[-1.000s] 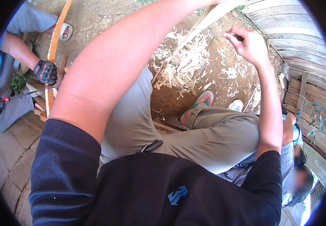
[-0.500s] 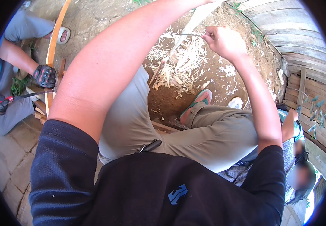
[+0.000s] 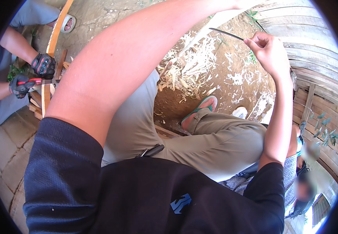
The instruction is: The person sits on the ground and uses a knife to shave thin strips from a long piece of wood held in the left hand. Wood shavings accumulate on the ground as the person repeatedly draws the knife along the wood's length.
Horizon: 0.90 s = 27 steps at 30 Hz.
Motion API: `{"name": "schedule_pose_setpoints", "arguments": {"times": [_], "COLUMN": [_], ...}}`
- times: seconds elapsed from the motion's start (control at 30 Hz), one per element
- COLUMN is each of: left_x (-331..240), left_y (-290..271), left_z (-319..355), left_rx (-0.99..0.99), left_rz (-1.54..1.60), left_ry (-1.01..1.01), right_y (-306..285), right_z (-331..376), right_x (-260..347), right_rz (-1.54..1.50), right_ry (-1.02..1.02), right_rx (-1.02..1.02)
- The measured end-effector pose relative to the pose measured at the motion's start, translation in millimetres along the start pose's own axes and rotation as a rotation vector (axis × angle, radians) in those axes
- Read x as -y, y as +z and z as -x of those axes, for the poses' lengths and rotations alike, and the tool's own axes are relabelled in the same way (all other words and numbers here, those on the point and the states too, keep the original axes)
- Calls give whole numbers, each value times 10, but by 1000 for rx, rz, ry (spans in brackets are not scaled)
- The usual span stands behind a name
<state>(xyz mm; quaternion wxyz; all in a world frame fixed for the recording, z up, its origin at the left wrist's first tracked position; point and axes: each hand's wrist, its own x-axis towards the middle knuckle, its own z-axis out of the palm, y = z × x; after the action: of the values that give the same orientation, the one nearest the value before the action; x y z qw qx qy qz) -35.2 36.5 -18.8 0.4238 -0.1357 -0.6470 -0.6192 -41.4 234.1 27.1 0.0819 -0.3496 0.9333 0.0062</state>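
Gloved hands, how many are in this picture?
2. Both belong to the co-worker at the far left: one gloved hand rests on the long curved wooden strip, the other gloved hand below it grips a red-handled tool. The wearer's right hand is bare.

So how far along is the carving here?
A thick heap of pale shavings on the dirt shows much wood already cut away. In hand: the right hand grips a dark thin blade beside the pale stick. The left hand is out of view. What remains can't be judged.
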Motion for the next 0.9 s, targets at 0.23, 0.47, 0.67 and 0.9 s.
{"name": "schedule_pose_setpoints", "arguments": {"times": [0.23, 0.47, 0.67, 0.9], "left_x": [-38, -112, -69, -29], "left_y": [-1, 27, 48, 14], "left_z": [-17, -8, 10, -14], "left_rx": [23, 64, 45, 46], "left_rz": [-38, 7, 70, -14], "left_ry": [-35, -52, 24, 40], "right_y": [38, 3, -38, 144], "right_z": [-29, -13, 32, -3], "right_x": [-27, -100, -25, 138], "right_rz": [-41, -76, -41, 62], "right_ry": [1, -24, 3, -55], "right_rx": [-1, 22, 30, 29]}}
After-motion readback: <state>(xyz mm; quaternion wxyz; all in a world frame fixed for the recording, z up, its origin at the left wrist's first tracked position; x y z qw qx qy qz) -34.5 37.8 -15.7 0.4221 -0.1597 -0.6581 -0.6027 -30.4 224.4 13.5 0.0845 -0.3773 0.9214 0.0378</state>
